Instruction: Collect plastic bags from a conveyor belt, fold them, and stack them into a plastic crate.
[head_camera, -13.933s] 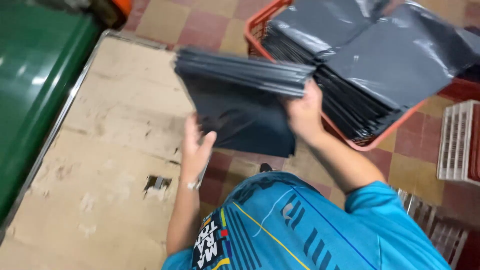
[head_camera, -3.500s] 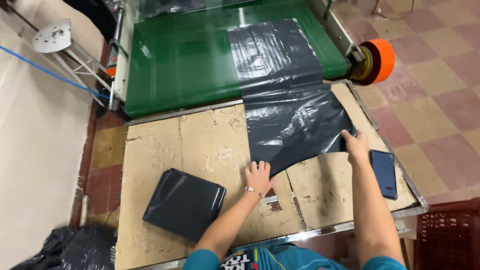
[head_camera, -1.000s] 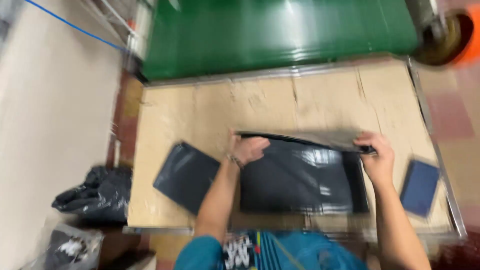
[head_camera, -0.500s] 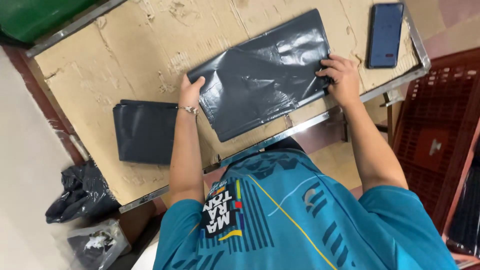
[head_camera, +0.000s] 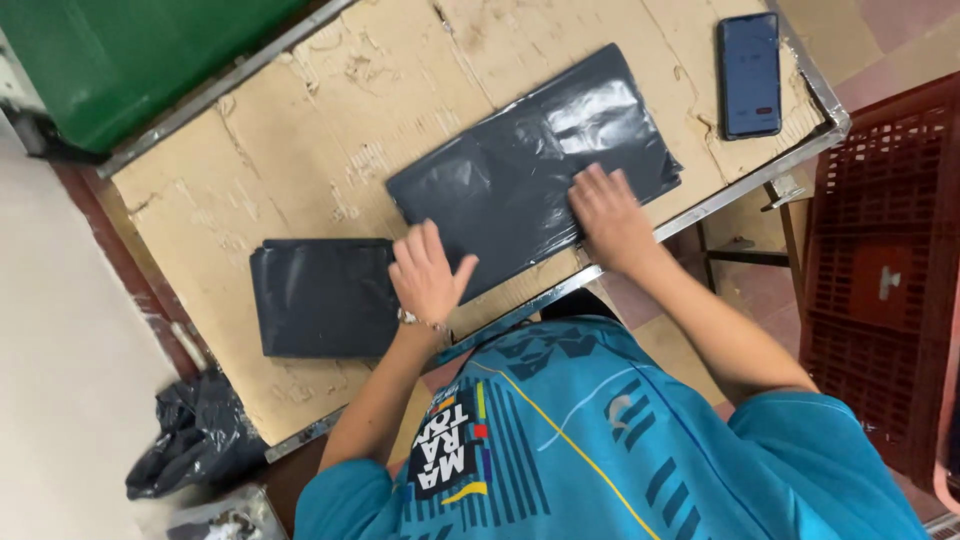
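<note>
Currently, both the left hand (head_camera: 428, 272) and right hand (head_camera: 610, 215) are pressing flat, fingers spread, on the folded black plastic bag (head_camera: 535, 165) lying on the cardboard-topped table (head_camera: 300, 150). Thin, limp, slippery film: likely best gripped along a folded edge.

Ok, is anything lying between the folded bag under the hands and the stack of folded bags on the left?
Nothing visible: only bare cardboard tabletop separates the folded bag from the stack. The left hand bridges that gap; the right hand presses the bag.
</note>
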